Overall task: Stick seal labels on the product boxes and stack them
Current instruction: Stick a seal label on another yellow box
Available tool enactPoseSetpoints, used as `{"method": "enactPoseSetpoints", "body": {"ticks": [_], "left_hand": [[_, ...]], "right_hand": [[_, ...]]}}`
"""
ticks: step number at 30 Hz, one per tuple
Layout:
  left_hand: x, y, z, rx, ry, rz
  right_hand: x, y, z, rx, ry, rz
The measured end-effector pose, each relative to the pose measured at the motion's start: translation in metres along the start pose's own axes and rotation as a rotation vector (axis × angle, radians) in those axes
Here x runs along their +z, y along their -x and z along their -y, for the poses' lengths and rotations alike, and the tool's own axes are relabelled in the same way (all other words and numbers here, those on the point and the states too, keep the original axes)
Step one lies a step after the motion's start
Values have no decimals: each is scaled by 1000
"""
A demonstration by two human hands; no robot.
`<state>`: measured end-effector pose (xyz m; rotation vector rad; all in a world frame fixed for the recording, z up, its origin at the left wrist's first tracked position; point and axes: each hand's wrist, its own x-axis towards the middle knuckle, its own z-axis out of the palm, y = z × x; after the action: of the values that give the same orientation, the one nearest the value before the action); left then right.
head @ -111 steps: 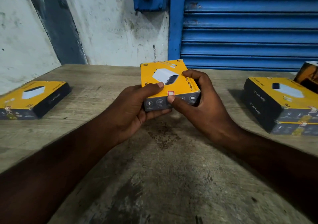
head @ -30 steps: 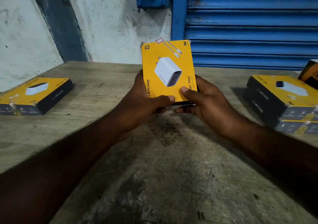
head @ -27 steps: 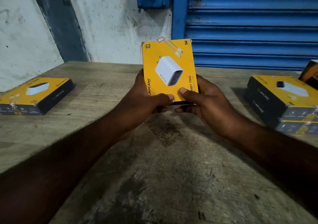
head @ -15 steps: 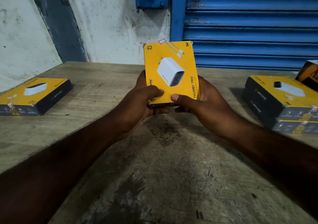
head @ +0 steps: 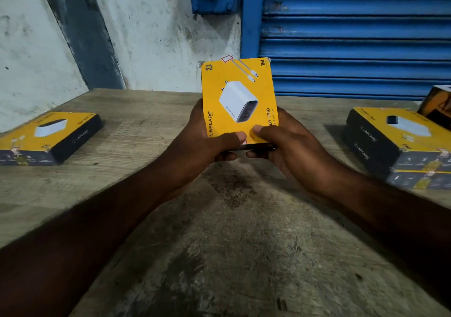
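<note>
1. Box (head: 238,102) stands nearly upright in both hands above the table (head: 231,243), a little off plumb. Its yellow face, printed with a white charger, is turned to the head camera.
2. The left hand (head: 205,143) grips the box's lower left corner. The thumb is curled over the front near the bottom edge and the fingers are wrapped behind and beneath.
3. The right hand (head: 290,146) grips the lower right corner the same way, with the thumb on the front and the fingers curled under.
4. The two thumbs almost meet at the bottom edge, and a bit of a red-and-white bottom label (head: 244,142) shows between them.
5. A top label (head: 227,58) sticks up past the top edge near the left corner.
6. A lone box (head: 48,136) lies flat at the table's left, well apart from the hands.
7. A stack (head: 400,146) of two boxes sits at the right, and a tilted box (head: 436,104) behind it is cut off by the frame.
8. At the back are a blue shutter (head: 353,36) and a stained wall (head: 158,36).
</note>
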<state>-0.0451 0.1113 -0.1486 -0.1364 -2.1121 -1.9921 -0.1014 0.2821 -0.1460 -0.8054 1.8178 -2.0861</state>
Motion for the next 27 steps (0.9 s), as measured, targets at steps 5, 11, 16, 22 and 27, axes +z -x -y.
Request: {"method": "enactPoseSetpoints", "body": {"ticks": [5, 11, 16, 22, 27], "left_hand": [[1, 2, -1, 12, -29, -19], [1, 1, -2, 11, 48, 24], [0, -2, 1, 2, 99, 16], [1, -1, 0, 12, 68, -9], [3, 3, 1, 48, -48, -53]], "right_hand": [[0, 2, -2, -20, 82, 20], [1, 5, -2, -84, 233, -50], [2, 5, -1, -65, 215, -79], [0, -1, 0, -11, 33, -35], [-1, 0, -1, -8, 4, -14]]}}
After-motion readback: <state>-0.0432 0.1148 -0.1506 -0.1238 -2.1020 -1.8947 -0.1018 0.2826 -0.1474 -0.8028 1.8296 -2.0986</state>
